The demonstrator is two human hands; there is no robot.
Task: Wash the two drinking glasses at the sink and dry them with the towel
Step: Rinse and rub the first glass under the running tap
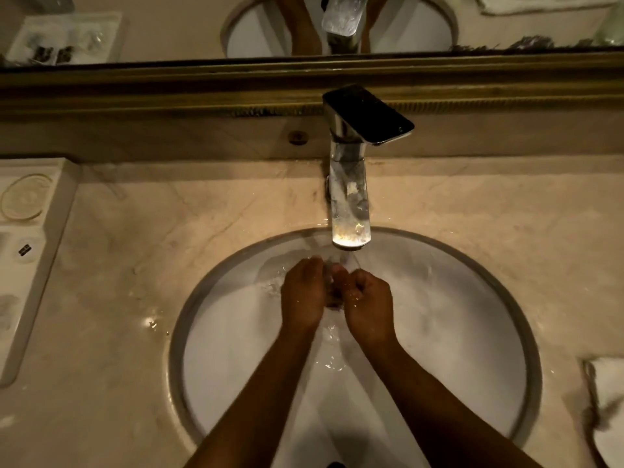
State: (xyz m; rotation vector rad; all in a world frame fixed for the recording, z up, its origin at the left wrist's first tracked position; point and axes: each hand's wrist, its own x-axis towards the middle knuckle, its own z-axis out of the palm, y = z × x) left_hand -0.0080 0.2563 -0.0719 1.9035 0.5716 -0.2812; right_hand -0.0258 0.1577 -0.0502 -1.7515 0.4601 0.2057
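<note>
Marble-patterned surface [135,231] surrounds a round white sink [472,315], with a framed mirror [169,28] along the back wall. Chrome tap [349,204] stands at the rear centre of the sink; water runs from its spout onto the hands. Left hand [304,295] and right hand [368,305] are held close together under the stream, inside the bowl, fingers curled inward. A small blurred item sits between them; what it is cannot be told, so the grip of each hand cannot be determined. No drinking glass can be identified with certainty. White towel [611,400] lies on the surface at the right edge, well apart from the hands. White tray [33,265] rests on the surface at the left edge
</note>
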